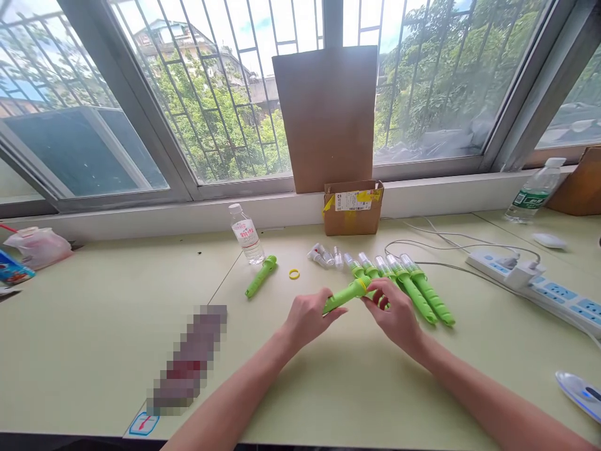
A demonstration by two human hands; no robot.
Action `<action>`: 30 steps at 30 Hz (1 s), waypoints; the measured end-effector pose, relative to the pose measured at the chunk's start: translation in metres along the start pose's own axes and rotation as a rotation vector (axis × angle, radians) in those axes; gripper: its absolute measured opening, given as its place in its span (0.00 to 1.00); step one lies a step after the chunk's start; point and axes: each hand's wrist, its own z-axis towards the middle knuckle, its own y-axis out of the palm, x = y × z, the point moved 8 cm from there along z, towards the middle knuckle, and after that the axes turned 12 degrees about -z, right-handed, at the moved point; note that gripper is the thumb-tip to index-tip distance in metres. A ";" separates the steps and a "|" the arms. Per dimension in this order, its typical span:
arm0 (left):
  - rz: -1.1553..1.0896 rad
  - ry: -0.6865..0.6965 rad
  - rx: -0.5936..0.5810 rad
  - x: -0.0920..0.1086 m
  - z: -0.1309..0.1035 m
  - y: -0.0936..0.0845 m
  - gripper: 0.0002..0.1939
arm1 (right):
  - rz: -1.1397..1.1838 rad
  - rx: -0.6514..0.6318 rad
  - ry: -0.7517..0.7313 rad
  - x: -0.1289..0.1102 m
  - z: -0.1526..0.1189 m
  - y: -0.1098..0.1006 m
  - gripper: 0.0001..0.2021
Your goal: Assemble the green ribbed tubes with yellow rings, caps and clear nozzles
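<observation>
The left hand grips a slender green plastic tube above the table; the right hand pinches its yellow-collared end — no clear cap visible. Apparently done: the row of clear-capped green tubes. Remaining: one uncapped green tube, loose clear plastic caps.

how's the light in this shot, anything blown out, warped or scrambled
Head view: daylight from outside, parts of the sky washed nearly white, the cardboard sheet dim against it; head view: window frames slant outward, likely wide-angle stretch; head view: a pixelated patch hides something on the table.
</observation>
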 end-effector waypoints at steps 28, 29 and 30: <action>0.043 0.037 0.011 0.007 0.000 -0.001 0.17 | -0.036 -0.023 -0.015 -0.004 -0.002 0.004 0.04; 0.040 0.032 0.001 0.006 0.000 0.001 0.17 | -0.038 -0.032 -0.016 -0.004 -0.002 0.005 0.04; 0.035 0.028 -0.011 0.006 -0.001 0.002 0.17 | -0.040 -0.040 -0.017 -0.003 -0.002 0.005 0.04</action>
